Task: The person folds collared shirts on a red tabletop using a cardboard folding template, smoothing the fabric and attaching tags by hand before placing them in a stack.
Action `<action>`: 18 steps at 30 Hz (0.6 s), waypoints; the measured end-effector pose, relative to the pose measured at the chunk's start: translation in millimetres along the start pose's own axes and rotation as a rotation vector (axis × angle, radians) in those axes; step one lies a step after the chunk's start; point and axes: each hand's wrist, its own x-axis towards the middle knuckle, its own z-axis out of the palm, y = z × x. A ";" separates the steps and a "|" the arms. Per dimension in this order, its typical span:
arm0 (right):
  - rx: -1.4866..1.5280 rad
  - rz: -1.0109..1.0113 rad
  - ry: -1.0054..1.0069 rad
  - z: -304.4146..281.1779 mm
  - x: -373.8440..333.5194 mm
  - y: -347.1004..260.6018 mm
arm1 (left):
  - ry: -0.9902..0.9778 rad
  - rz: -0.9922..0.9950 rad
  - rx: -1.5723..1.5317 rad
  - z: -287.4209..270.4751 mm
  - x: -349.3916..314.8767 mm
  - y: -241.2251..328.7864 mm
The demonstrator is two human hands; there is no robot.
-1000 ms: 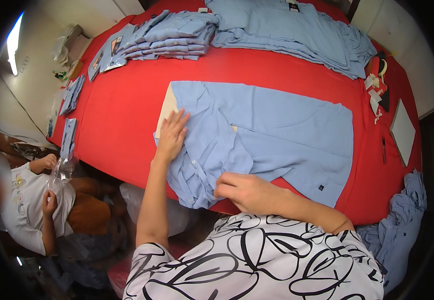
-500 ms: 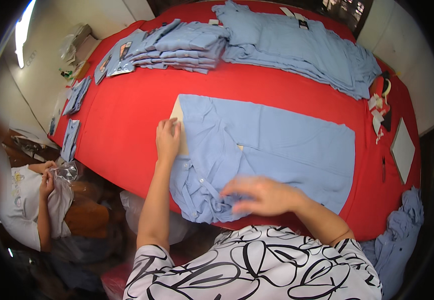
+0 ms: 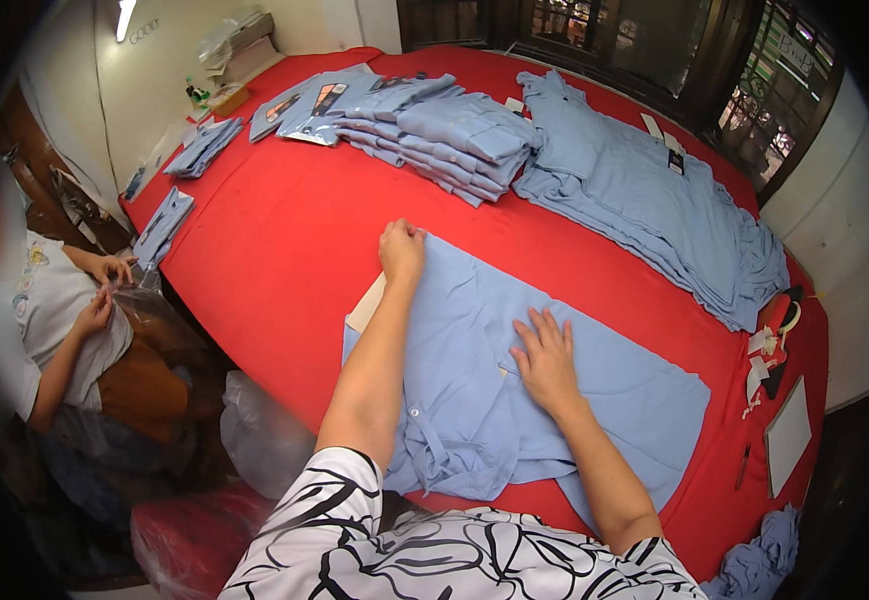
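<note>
A light blue buttoned shirt (image 3: 464, 340) lies spread on the red-covered table in front of me. A strip of cream board (image 3: 366, 304) shows from under its left edge. At the shirt's far left corner, my left hand (image 3: 402, 250) is closed, its fingers pinching the edge of the cloth. My right hand (image 3: 547, 365) lies flat on the middle of the shirt with its fingers spread, holding nothing. Nearest to me, the button placket and loose cloth lie in folds.
Folded blue shirts (image 3: 444, 140) are stacked at the back, beside a wide pile of unfolded ones (image 3: 644, 190). On the right lie a tape roll (image 3: 790, 316) and a white board (image 3: 789, 438). At left, a co-worker's hands (image 3: 99, 300) handle clear plastic.
My left hand has slid to the far corner of the shirt and closed. My right hand has moved from the near folds onto the shirt's middle and flattened. The view has turned.
</note>
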 end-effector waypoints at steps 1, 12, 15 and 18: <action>0.011 0.004 -0.001 -0.2 0.2 0.6 | 0.002 -0.033 -0.037 0.2 -0.3 0.2; -0.040 0.014 -0.070 -5.8 4.8 -7.5 | -0.076 -0.016 -0.189 -17.1 13.2 -14.7; -0.031 0.042 -0.086 -14.8 11.0 -14.2 | -0.254 0.063 -0.144 -62.2 16.9 -29.0; -0.008 -0.059 -0.014 -9.6 35.0 -11.5 | -0.438 -0.054 0.167 -134.9 -3.1 -23.2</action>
